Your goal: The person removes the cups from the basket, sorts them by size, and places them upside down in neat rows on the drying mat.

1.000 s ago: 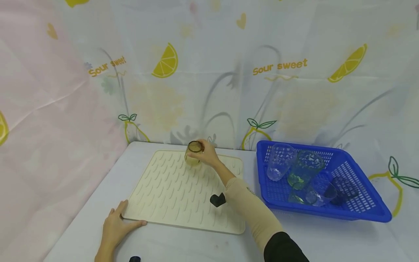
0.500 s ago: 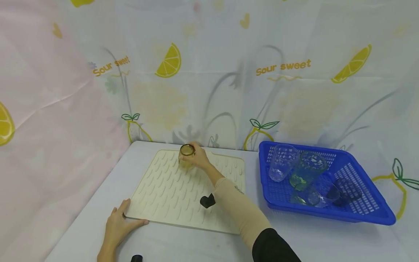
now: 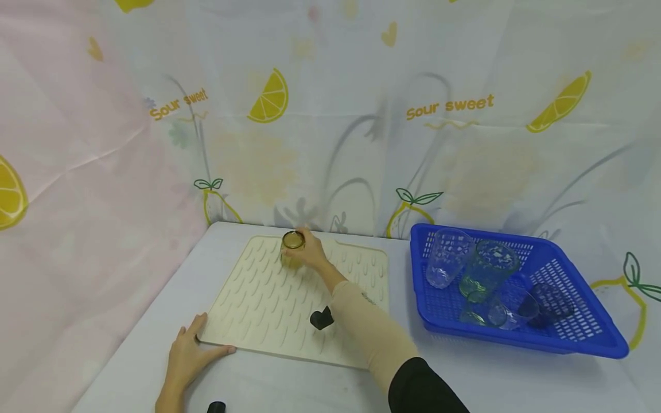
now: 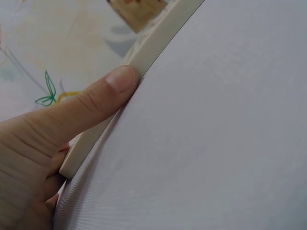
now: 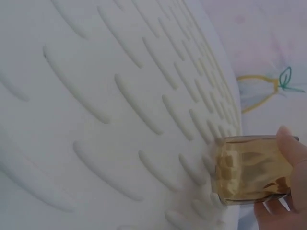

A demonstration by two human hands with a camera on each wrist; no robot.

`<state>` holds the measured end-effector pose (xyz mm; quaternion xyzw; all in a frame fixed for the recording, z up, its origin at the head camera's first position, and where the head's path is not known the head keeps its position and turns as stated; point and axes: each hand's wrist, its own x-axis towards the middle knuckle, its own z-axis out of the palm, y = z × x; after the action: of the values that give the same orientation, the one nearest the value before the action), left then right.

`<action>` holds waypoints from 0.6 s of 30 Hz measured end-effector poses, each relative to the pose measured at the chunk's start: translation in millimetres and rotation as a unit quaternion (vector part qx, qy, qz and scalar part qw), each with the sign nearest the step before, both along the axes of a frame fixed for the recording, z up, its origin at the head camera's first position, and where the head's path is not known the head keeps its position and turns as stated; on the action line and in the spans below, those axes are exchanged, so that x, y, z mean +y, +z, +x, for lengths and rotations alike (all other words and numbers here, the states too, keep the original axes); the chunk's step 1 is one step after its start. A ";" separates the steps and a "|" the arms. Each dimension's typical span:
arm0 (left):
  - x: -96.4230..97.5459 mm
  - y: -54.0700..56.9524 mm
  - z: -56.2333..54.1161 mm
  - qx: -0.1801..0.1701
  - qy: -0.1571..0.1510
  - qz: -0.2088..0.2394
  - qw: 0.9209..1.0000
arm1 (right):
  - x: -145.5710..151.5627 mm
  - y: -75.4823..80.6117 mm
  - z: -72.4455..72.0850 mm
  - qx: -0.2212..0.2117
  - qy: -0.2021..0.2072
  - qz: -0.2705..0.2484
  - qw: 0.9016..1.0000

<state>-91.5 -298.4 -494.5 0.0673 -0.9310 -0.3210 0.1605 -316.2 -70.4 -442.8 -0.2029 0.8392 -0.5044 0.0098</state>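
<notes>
An amber see-through drinking glass (image 3: 292, 252) stands upright at the mat's far edge, left of its middle. My right hand (image 3: 312, 250) holds its side, with the thumb on the near side. In the right wrist view the amber glass (image 5: 252, 170) has its lower end at the ribbed mat (image 5: 124, 143). That cream mat (image 3: 279, 310) lies flat on the table. My left hand (image 3: 186, 354) rests at its near left corner, thumb and forefinger spread along two edges. In the left wrist view the thumb of my left hand (image 4: 72, 117) presses the mat's rim (image 4: 163, 36); the other fingers are partly hidden.
A blue plastic basket (image 3: 516, 341) stands right of the mat. Inside are a clear glass (image 3: 445, 258), a green glass (image 3: 485, 269), a dark glass (image 3: 549, 304) and other clear glassware. A small black object (image 3: 216, 407) shows at the bottom edge. A lemon-print cloth (image 3: 341, 143) hangs behind.
My right hand has carried the amber glass left along the mat's far edge, and the glass has straightened. The left hand stays at the corner. The head view has shifted slightly.
</notes>
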 end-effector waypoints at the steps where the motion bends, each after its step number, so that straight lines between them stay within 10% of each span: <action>1: -0.2 0.1 0.0 -0.001 -0.001 0.001 1.000 | -0.5 -0.5 0.5 0.000 -0.002 0.000 1.000; 18: -1.5 -0.9 -0.4 -0.016 -0.002 0.006 1.000 | 3.4 -4.1 6.4 -0.035 0.003 0.054 0.998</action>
<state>-91.9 -299.9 -495.5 0.0718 -0.9316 -0.3255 0.1449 -309.8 -67.0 -446.9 -0.1868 0.8637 -0.4652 0.0520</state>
